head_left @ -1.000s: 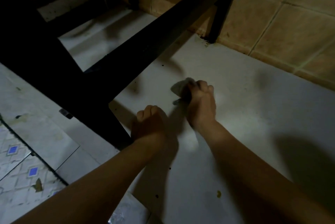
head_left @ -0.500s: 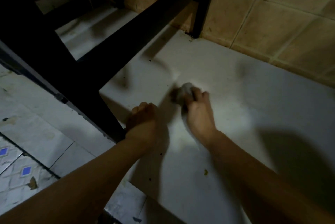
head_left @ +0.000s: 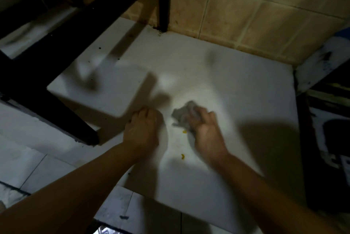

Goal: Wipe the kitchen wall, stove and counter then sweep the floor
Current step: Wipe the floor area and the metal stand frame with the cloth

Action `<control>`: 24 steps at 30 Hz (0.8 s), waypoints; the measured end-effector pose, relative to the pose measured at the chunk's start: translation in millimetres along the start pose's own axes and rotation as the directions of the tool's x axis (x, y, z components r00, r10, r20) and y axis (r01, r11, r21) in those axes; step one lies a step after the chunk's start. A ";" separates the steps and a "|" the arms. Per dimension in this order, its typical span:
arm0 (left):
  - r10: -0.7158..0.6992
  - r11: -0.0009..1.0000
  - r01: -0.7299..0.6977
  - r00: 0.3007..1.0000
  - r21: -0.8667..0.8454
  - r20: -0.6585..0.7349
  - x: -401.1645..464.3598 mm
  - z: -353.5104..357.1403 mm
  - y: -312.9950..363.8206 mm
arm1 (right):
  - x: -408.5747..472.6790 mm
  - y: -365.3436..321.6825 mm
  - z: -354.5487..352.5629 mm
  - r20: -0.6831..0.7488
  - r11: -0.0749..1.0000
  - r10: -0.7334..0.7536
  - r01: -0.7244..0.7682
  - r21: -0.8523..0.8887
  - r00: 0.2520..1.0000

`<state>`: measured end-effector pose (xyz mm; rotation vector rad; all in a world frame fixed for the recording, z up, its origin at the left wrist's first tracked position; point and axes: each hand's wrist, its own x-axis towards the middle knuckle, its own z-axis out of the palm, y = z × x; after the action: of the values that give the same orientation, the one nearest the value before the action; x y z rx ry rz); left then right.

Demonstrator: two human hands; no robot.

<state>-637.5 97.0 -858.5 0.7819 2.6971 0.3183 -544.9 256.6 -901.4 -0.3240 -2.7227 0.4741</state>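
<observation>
A dim kitchen corner, seen from above over two bare forearms. A white worktop (head_left: 236, 86) fills most of the view, lit in patches and crossed by soft dark shadows. Behind it rises a wall of tan tiles (head_left: 255, 15) with pale grout lines. A black frame (head_left: 91, 17) of thick bars stands on the worktop's left part; one leg meets the surface at the wall, another near the front edge, and its top is cut off by the picture's upper border. Pale floor tiles (head_left: 34, 159) show at lower left, mostly in shadow. At the far right edge a dark object with white and blue patches (head_left: 327, 120) is cut off and too dim to identify.

The left hand (head_left: 142, 131) rests on the worktop near its front left corner, fingers curled under into a loose fist, holding nothing visible. The right hand (head_left: 206, 133), blurred by motion, grips a crumpled grey cloth (head_left: 184, 115) pressed against the worktop just beyond its fingers; how the fingers wrap it is hard to make out. Two small yellow crumbs lie on the surface: one (head_left: 184, 131) just beside the cloth, between the hands, the other (head_left: 182, 156) nearer the wrists. A few dark specks (head_left: 100, 48) dot the worktop under the frame.
</observation>
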 end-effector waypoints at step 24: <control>0.330 0.928 -0.355 0.923 0.108 0.200 -22.2 29.7 103.4 | -80.8 94.6 -90.7 -0.049 0.799 0.576 -0.575 -0.178 0.816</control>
<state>-559.4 173.9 -850.3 1.2682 2.4266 0.1246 -421.4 346.3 -880.7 -1.2289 -2.6376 0.3662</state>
